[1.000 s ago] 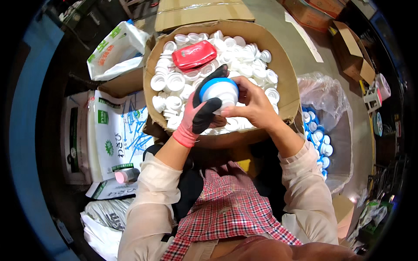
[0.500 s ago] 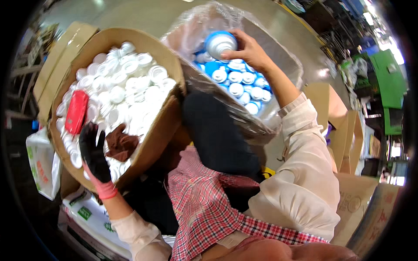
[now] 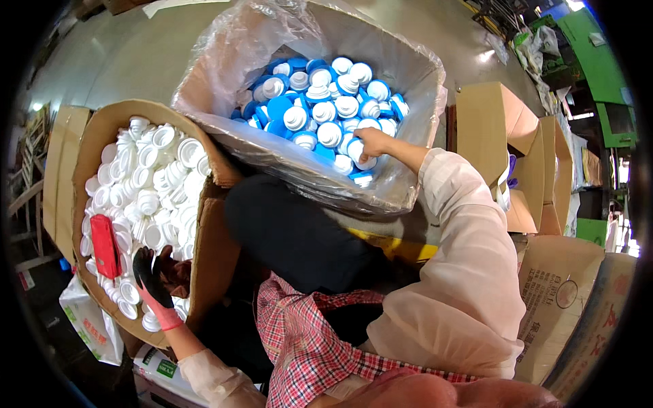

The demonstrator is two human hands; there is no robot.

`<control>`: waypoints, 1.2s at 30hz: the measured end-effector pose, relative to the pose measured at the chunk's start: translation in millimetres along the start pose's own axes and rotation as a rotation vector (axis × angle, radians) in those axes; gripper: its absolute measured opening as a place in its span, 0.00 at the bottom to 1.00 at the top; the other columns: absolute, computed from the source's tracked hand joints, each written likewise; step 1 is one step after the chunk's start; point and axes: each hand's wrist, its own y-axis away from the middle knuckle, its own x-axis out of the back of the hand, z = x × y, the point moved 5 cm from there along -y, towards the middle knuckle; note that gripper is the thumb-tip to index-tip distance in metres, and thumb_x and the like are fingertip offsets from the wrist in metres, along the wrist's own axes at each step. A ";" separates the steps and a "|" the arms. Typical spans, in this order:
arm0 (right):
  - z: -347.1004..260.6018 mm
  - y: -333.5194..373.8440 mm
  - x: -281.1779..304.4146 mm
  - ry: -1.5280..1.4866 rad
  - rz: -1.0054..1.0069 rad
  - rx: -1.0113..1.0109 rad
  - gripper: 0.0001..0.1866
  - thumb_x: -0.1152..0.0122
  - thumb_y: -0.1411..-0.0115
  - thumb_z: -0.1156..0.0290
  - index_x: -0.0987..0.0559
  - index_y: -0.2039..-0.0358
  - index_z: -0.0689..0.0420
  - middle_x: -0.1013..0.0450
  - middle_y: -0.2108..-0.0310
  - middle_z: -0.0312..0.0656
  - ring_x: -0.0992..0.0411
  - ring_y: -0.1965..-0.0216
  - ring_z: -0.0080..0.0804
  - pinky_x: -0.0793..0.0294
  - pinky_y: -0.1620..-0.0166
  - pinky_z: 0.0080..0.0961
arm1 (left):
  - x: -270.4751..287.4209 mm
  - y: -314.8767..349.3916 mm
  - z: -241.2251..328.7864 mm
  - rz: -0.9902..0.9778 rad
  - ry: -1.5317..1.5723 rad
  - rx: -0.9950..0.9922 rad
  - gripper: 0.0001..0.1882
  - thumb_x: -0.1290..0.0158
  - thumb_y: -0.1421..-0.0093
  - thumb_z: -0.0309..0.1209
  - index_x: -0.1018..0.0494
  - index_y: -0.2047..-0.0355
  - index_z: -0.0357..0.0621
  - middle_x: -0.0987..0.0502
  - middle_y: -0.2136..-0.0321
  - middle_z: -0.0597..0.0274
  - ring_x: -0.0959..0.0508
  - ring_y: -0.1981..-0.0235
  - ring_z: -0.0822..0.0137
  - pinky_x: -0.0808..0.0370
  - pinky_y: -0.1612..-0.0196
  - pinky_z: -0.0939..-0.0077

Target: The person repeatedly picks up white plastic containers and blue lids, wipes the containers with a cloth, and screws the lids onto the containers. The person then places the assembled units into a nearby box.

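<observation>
My bare right hand (image 3: 374,144) reaches into a plastic-lined box (image 3: 228,129) of blue-and-white plastic caps (image 3: 294,117). Its thumb and fingers are closed on one blue-and-white cap (image 3: 356,151) at the near right of the heap. My left hand (image 3: 154,280), in a black glove with a pink cuff, hovers over the near edge of a cardboard box (image 3: 211,234) full of white stepped plastic caps (image 3: 147,202). Its fingers are apart and hold nothing. A brown cloth (image 3: 177,273) lies beside it, partly hidden by the fingers, and a red pouch (image 3: 105,246) rests on the white caps.
My dark-clad knee (image 3: 299,221) sits between the two boxes and my body. Open cardboard cartons (image 3: 481,129) stand at the right, with flattened cardboard (image 3: 558,299) nearer. A white plastic bag (image 3: 90,319) is at the left. Green metal equipment (image 3: 592,61) stands far right.
My right hand has come down from holding a blue-and-white cap above the heap to one at its near right side. The view has shifted. My left hand stays by the brown cloth.
</observation>
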 end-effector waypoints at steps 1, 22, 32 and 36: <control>-1.5 -1.7 -5.1 -0.017 -0.033 0.007 0.51 0.17 0.66 0.64 0.32 0.40 0.64 0.28 0.46 0.58 0.29 0.45 0.52 0.27 0.47 0.38 | -3.6 -1.2 -5.3 0.007 0.115 0.070 0.21 0.59 0.29 0.35 0.32 0.43 0.32 0.27 0.46 0.52 0.26 0.45 0.59 0.30 0.39 0.65; -17.1 -26.5 -78.1 0.378 -0.107 0.205 0.40 0.22 0.56 0.62 0.28 0.42 0.55 0.28 0.49 0.52 0.30 0.47 0.52 0.28 0.46 0.43 | -19.6 6.8 16.1 -0.078 -0.039 0.012 0.19 0.57 0.32 0.33 0.27 0.48 0.33 0.23 0.51 0.53 0.23 0.49 0.62 0.29 0.44 0.69; -99.1 -9.3 20.5 -0.200 0.412 0.461 0.20 0.29 0.50 0.69 0.20 0.56 0.61 0.23 0.61 0.49 0.25 0.58 0.41 0.26 0.53 0.35 | 67.2 45.1 44.9 0.300 0.151 -0.161 0.19 0.51 0.31 0.34 0.28 0.46 0.33 0.23 0.50 0.54 0.24 0.47 0.64 0.26 0.45 0.67; -215.2 43.2 96.4 -0.272 0.543 0.655 0.12 0.36 0.41 0.75 0.21 0.56 0.62 0.23 0.61 0.44 0.23 0.59 0.32 0.25 0.55 0.26 | 152.7 109.2 67.3 0.562 0.167 -0.252 0.18 0.51 0.30 0.35 0.27 0.48 0.33 0.22 0.53 0.56 0.23 0.51 0.66 0.26 0.46 0.69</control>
